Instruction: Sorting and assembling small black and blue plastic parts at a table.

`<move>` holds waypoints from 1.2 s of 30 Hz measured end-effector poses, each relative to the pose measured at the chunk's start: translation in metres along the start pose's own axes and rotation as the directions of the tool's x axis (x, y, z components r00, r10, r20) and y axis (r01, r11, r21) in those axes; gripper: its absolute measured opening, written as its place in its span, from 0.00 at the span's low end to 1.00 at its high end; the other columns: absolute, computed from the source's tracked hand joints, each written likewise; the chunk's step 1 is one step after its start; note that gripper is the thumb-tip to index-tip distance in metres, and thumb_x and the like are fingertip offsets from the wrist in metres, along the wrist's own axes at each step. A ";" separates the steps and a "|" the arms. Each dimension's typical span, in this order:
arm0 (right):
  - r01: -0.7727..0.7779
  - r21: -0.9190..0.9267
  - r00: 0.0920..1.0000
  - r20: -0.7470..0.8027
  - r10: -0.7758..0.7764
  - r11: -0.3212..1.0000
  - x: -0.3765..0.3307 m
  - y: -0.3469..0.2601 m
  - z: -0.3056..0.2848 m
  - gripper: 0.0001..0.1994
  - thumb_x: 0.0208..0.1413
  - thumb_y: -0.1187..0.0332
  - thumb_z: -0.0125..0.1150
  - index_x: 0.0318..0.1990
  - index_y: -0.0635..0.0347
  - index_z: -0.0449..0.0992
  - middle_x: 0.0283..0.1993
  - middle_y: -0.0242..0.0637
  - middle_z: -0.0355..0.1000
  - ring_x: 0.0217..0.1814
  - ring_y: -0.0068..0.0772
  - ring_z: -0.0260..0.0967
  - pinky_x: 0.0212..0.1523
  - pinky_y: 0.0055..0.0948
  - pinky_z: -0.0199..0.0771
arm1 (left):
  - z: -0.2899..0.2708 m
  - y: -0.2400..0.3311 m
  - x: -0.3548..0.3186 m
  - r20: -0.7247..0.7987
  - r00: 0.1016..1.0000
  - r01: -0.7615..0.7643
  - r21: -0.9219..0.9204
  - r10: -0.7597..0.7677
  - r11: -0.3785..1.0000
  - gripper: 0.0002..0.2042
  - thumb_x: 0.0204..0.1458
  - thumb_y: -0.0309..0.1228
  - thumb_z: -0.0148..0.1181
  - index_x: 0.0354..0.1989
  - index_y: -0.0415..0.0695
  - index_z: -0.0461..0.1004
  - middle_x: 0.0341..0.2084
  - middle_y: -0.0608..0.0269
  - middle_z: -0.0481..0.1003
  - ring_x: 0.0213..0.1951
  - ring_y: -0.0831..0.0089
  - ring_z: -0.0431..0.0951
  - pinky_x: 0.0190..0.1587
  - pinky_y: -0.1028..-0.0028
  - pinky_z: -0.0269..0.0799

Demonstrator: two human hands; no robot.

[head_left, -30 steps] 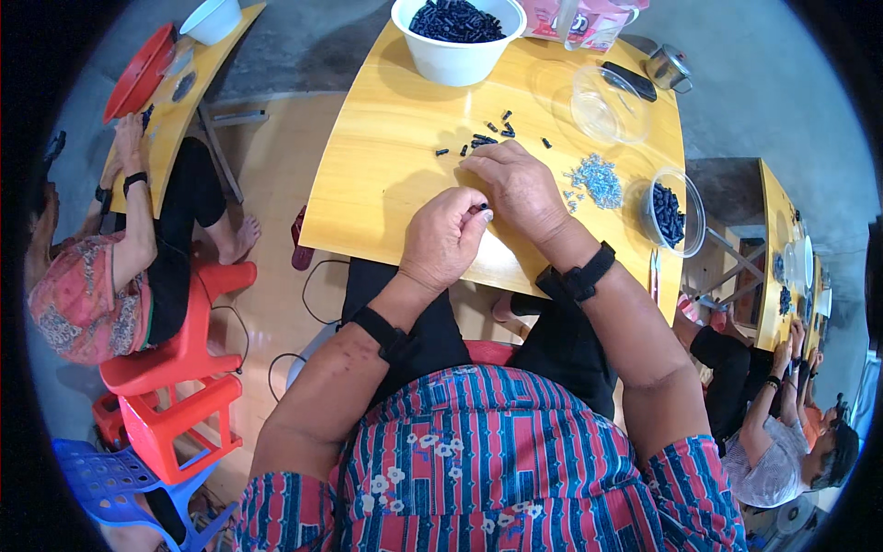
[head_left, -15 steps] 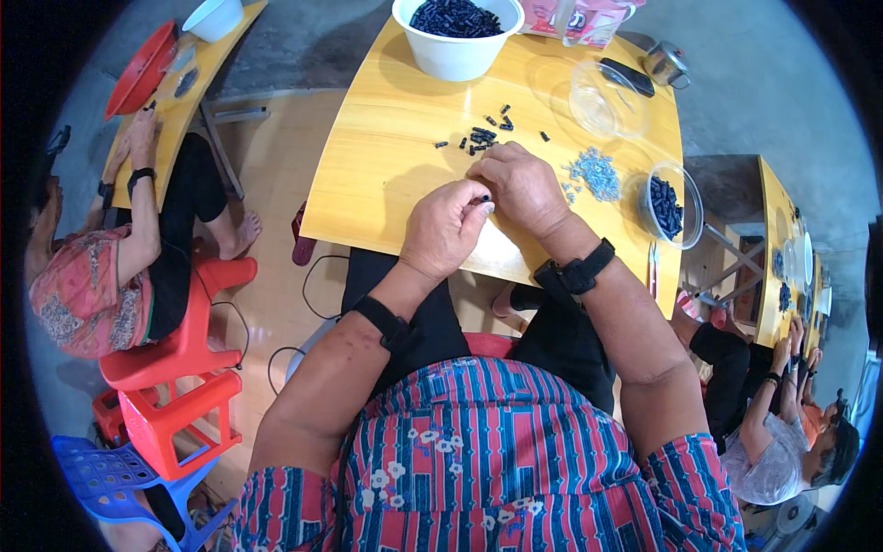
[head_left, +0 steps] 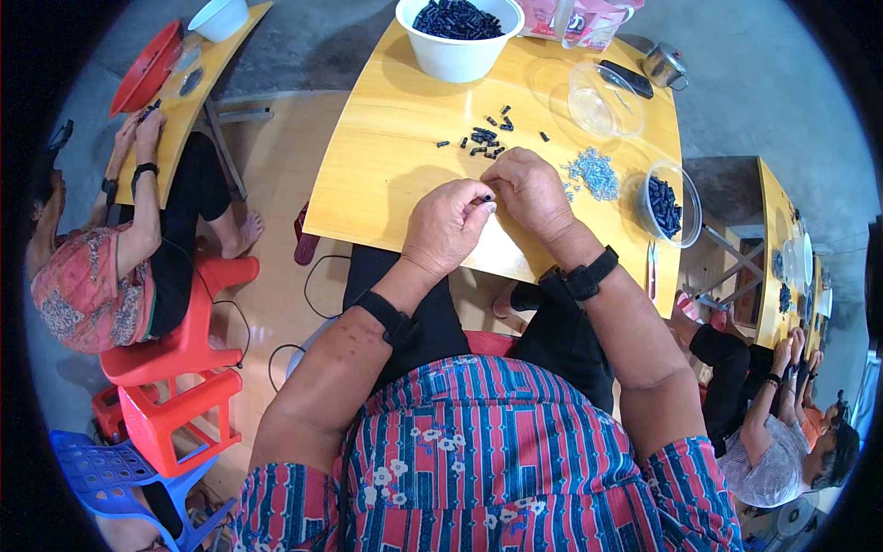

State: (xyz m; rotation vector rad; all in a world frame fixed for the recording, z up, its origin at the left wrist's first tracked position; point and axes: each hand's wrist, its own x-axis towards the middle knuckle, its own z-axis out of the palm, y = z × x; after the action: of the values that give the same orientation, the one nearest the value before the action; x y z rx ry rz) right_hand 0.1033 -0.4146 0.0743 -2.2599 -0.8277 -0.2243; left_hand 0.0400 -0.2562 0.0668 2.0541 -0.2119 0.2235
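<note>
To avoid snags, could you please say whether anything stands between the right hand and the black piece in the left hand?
Nothing visible does: the right hand is close beside the black piece pinched in the left hand. Loose black pieces lie beyond both hands.

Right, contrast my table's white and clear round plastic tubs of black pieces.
The white round plastic tub is opaque; the clear round plastic tub is see-through. The white tub looks larger than the clear tub. The white tub stands toward the far edge of the yellow table, the clear tub by its right edge. Both hold black pieces.
</note>
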 end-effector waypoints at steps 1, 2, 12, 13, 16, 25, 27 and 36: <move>0.000 0.001 1.000 0.001 0.000 1.000 -0.001 0.001 0.001 0.04 0.44 0.78 0.60 0.28 0.60 0.77 0.32 0.43 0.72 0.38 0.49 0.70 0.39 0.39 0.73 | 0.000 0.000 0.000 -0.004 1.000 -0.004 0.003 0.004 1.000 0.06 0.50 0.22 0.61 0.36 0.39 0.75 0.28 0.57 0.77 0.29 0.71 0.79 0.34 0.75 0.75; -0.029 0.002 0.999 -0.013 0.029 1.000 -0.001 0.002 0.002 0.05 0.44 0.79 0.59 0.30 0.60 0.76 0.33 0.44 0.72 0.38 0.50 0.71 0.40 0.39 0.73 | 0.000 0.000 0.000 -0.009 1.000 -0.007 0.007 0.007 1.000 0.06 0.50 0.22 0.61 0.36 0.39 0.75 0.28 0.57 0.77 0.29 0.71 0.79 0.34 0.75 0.75; -0.311 0.456 0.932 -0.025 0.361 0.834 -0.022 0.002 0.002 0.09 0.54 0.83 0.53 0.43 0.66 0.72 0.38 0.40 0.72 0.40 0.30 0.71 0.44 0.27 0.72 | 0.000 0.000 0.000 -0.002 1.000 0.016 -0.055 -0.016 0.998 0.07 0.49 0.21 0.62 0.37 0.39 0.77 0.28 0.61 0.77 0.28 0.77 0.78 0.33 0.78 0.74; -0.314 0.457 0.931 -0.022 0.364 0.832 -0.023 0.000 0.000 0.09 0.54 0.83 0.53 0.43 0.66 0.72 0.38 0.40 0.72 0.40 0.30 0.71 0.44 0.27 0.72 | -0.001 0.001 0.000 0.007 1.000 0.026 -0.050 -0.025 0.998 0.07 0.49 0.21 0.62 0.37 0.39 0.77 0.27 0.62 0.77 0.27 0.78 0.77 0.32 0.79 0.73; -0.380 0.643 0.882 0.035 0.469 0.665 -0.027 -0.006 -0.007 0.09 0.53 0.85 0.53 0.41 0.66 0.72 0.36 0.34 0.70 0.40 0.24 0.68 0.44 0.23 0.71 | 0.000 0.001 0.001 0.016 0.999 0.034 -0.051 -0.033 0.998 0.07 0.49 0.21 0.63 0.37 0.39 0.78 0.26 0.64 0.76 0.25 0.79 0.75 0.31 0.80 0.72; -0.406 0.761 0.872 0.158 0.463 0.505 -0.042 -0.005 -0.012 0.11 0.53 0.86 0.55 0.42 0.64 0.74 0.35 0.27 0.68 0.39 0.18 0.67 0.43 0.19 0.70 | 0.000 -0.001 0.003 0.028 0.999 0.024 -0.041 -0.022 0.999 0.05 0.47 0.27 0.65 0.33 0.43 0.80 0.23 0.61 0.74 0.24 0.69 0.75 0.29 0.73 0.71; -0.419 0.777 0.860 0.174 0.479 0.470 -0.043 -0.009 -0.013 0.12 0.51 0.87 0.56 0.42 0.64 0.75 0.34 0.26 0.68 0.38 0.16 0.67 0.42 0.18 0.70 | 0.000 -0.001 0.003 0.024 1.000 0.013 -0.051 -0.012 0.999 0.05 0.47 0.27 0.65 0.32 0.43 0.80 0.23 0.61 0.74 0.24 0.69 0.74 0.29 0.72 0.70; -0.401 0.690 0.860 0.058 0.506 0.603 -0.053 -0.003 0.000 0.10 0.51 0.82 0.60 0.41 0.61 0.77 0.32 0.25 0.68 0.34 0.15 0.66 0.34 0.16 0.68 | 0.003 -0.004 0.005 0.064 0.994 -0.083 0.003 0.083 0.997 0.06 0.48 0.22 0.64 0.35 0.40 0.79 0.25 0.62 0.75 0.24 0.76 0.73 0.29 0.77 0.70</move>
State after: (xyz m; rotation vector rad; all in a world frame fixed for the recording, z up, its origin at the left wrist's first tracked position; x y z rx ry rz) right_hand 0.0599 -0.4395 0.0556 -1.6282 -0.1565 0.1502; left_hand 0.0456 -0.2574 0.0635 2.0617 -0.3370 0.2093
